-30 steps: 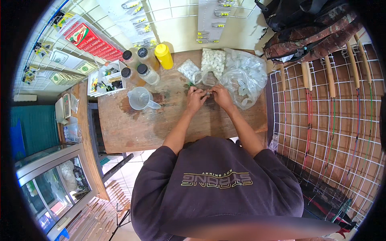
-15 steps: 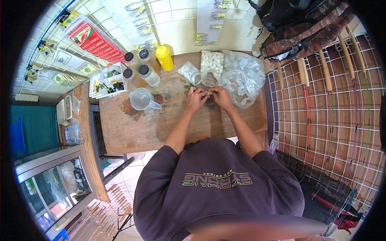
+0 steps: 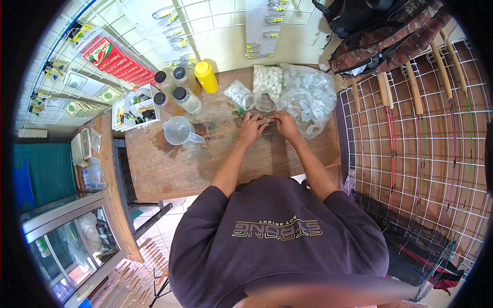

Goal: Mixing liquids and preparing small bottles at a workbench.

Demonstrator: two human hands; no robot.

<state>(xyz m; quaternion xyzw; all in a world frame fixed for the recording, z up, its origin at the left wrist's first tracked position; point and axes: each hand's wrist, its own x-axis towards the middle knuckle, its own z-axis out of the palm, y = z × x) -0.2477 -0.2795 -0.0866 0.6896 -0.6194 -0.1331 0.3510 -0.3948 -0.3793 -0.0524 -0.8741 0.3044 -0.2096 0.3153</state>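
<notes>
At the middle of the wooden table, my left hand and my right hand meet with bent fingers. Their fingertips close on something small and pale that I cannot make out. Just beyond them stand two clear round containers, the larger container being nearer my right hand. A small bag of white pieces lies past my left hand, and a larger bag of white pieces lies behind the containers. To the right of my right hand, a big clear plastic bag holds pale pieces.
A clear measuring jug stands at the left, near several dark-lidded jars and a yellow bottle. A white divided box sits at the table's left edge. Fishing rods hang on the right grid, below camouflage bags.
The whole view has shifted slightly. My hands stay together at nearly the same place, with only small finger movements.
</notes>
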